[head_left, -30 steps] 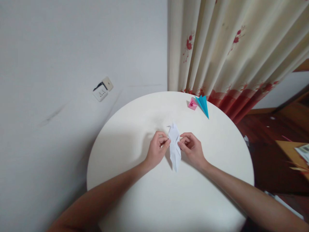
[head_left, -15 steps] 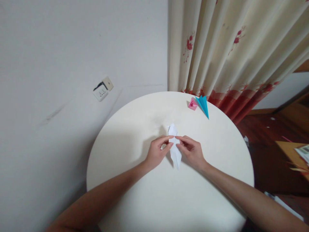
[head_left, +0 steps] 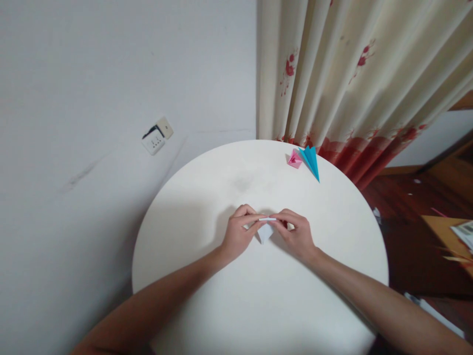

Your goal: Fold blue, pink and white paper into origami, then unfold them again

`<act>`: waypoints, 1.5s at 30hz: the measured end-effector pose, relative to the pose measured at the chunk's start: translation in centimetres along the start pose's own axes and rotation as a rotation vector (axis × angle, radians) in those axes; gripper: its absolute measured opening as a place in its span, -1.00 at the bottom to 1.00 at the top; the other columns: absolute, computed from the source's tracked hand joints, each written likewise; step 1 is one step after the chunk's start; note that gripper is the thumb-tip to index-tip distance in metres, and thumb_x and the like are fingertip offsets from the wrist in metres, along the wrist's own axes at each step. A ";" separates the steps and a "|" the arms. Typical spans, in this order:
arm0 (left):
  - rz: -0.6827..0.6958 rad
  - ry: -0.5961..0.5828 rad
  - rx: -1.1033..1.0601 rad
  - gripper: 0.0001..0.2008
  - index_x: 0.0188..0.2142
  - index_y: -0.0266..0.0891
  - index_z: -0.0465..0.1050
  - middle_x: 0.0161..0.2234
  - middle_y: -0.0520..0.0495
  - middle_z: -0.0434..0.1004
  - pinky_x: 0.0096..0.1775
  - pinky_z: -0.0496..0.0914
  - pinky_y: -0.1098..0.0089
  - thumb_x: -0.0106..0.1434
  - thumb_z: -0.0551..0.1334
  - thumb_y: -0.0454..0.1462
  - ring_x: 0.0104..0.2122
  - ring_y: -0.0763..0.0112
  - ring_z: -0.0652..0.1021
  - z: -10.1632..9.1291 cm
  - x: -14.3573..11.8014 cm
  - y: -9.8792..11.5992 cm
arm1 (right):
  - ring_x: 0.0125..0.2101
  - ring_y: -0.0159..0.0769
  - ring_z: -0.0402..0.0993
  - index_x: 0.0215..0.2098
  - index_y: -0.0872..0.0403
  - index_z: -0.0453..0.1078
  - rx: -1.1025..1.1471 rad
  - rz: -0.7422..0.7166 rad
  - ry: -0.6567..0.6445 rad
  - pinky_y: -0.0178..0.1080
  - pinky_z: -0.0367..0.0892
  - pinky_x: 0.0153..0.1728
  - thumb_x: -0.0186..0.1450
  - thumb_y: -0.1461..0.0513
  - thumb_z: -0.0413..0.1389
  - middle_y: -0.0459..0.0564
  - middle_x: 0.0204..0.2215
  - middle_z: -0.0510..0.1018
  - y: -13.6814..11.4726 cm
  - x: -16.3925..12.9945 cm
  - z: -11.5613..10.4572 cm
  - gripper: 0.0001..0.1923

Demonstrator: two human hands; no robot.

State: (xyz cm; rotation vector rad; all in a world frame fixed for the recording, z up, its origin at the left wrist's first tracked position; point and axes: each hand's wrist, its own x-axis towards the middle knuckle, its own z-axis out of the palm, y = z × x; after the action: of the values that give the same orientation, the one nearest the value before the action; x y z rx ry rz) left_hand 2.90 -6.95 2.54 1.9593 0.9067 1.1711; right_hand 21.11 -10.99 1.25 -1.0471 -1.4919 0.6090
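Note:
A small piece of folded white paper (head_left: 264,233) is held over the middle of the round table. My left hand (head_left: 238,231) pinches its left end between thumb and forefinger. On the opposite end, my right hand (head_left: 296,232) pinches it the same way, so both sets of fingertips nearly meet along a straight folded edge. Below that edge a pointed flap hangs toward me. Whatever lies behind the fold is hidden by it and my fingers.
At the table's (head_left: 207,315) far right edge lie a pink folded paper piece (head_left: 294,159) and a blue paper plane (head_left: 311,161). A patterned curtain (head_left: 332,88) hangs behind them. Wall sockets (head_left: 154,141) are at the left. A wooden surface with papers (head_left: 463,234) stands at right.
The white paper was a long upright shape; now it is doubled over along a crosswise crease, its far half no longer showing. Both hands have stayed nearly in place.

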 end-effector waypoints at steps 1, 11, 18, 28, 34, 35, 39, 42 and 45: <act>-0.004 0.004 -0.004 -0.89 -0.22 -0.11 0.67 -0.40 -0.01 0.42 -0.31 0.35 0.41 0.27 0.35 -0.25 -0.35 0.41 0.46 0.0 0.0 0.1 | -0.50 -0.34 0.28 -0.26 0.02 0.61 -0.005 -0.006 0.007 -0.27 0.20 -0.49 0.31 0.22 0.23 -0.09 -0.53 0.45 -0.1 0.0 0.0 -0.91; -0.127 -0.132 -0.150 -0.73 -0.33 -0.27 0.62 -0.46 -0.05 0.49 -0.35 0.30 0.41 0.36 0.23 -0.16 -0.42 0.41 0.46 -0.3 -0.1 1.5 | -0.56 -0.41 0.12 -0.57 0.07 0.35 0.155 0.175 -0.031 -0.29 0.06 -0.53 0.28 0.12 0.25 -0.18 -0.61 0.28 -0.6 -0.2 0.0 -0.67; -0.239 -0.144 -0.195 -0.68 -0.45 -0.28 0.52 -0.51 0.02 0.38 -0.41 0.25 0.46 0.34 0.22 -0.12 -0.47 0.47 0.39 -0.1 -0.2 1.5 | -0.55 -0.42 0.09 -0.55 0.07 0.30 0.177 0.226 -0.064 -0.30 0.04 -0.51 0.32 0.10 0.19 -0.20 -0.61 0.23 -0.4 -0.4 0.0 -0.64; -0.368 -0.198 -0.290 -0.63 -0.54 -0.28 0.45 -0.57 0.05 0.30 -0.47 0.18 0.46 0.28 0.27 -0.08 -0.52 0.48 0.33 0.1 -0.4 1.3 | -0.53 -0.42 0.08 -0.56 0.07 0.25 0.124 0.252 -0.197 -0.31 0.03 -0.51 0.37 0.05 0.09 -0.18 -0.59 0.20 -0.5 -0.4 0.0 -0.60; -0.454 -0.270 -0.361 -0.56 -0.58 -0.29 0.36 -0.60 0.09 0.21 -0.48 0.11 0.46 0.30 0.23 -0.03 -0.54 0.51 0.26 0.1 0.0 1.2 | -0.54 -0.42 0.04 -0.58 0.07 0.21 0.153 0.306 -0.190 -0.32 0.00 -0.52 0.36 0.00 0.08 -0.19 -0.61 0.13 0.3 -0.5 0.0 -0.55; -0.461 -0.271 -0.363 -0.56 -0.58 -0.29 0.38 -0.60 0.08 0.23 -0.48 0.11 0.46 0.29 0.24 -0.03 -0.53 0.51 0.27 0.1 0.1 1.1 | -0.55 -0.42 0.03 -0.59 0.07 0.21 0.160 0.314 -0.188 -0.32 -0.01 -0.53 0.36 0.00 0.08 -0.20 -0.62 0.12 0.5 -0.5 0.1 -0.55; -0.523 -0.261 -0.431 -0.67 -0.48 -0.30 0.52 -0.53 0.01 0.43 -0.41 0.23 0.44 0.21 0.33 -0.06 -0.48 0.45 0.40 0.2 0.2 0.7 | -0.56 -0.42 0.06 -0.58 0.08 0.25 0.169 0.349 -0.212 -0.31 0.01 -0.53 0.37 0.00 0.07 -0.20 -0.63 0.15 1.2 -0.5 0.4 -0.55; -0.594 -0.188 -0.554 -0.69 -0.26 -0.28 0.60 -0.34 -0.09 0.59 -0.27 0.36 0.38 0.11 0.42 -0.10 -0.34 0.34 0.53 0.3 0.2 0.3 | -0.52 -0.38 0.18 -0.49 0.09 0.36 0.129 0.324 -0.189 -0.30 0.11 -0.49 0.41 0.04 0.03 -0.15 -0.58 0.30 1.1 -0.3 0.3 -0.60; -0.661 -0.111 -0.634 -0.62 -0.19 -0.27 0.57 -0.31 -0.09 0.61 -0.29 0.37 0.41 0.03 0.48 -0.14 -0.35 0.38 0.55 0.1 0.2 -0.1 | -0.37 -0.30 0.34 -0.19 0.06 0.48 0.068 0.177 -0.161 -0.28 0.24 -0.41 0.42 0.12 0.04 -0.01 -0.32 0.49 0.7 0.0 -0.2 -0.77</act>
State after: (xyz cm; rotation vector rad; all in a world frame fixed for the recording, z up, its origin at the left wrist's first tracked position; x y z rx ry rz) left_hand 3.03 -6.77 2.52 1.0796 0.8834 0.8063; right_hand 21.51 -10.71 0.73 -1.1050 -1.5157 0.8813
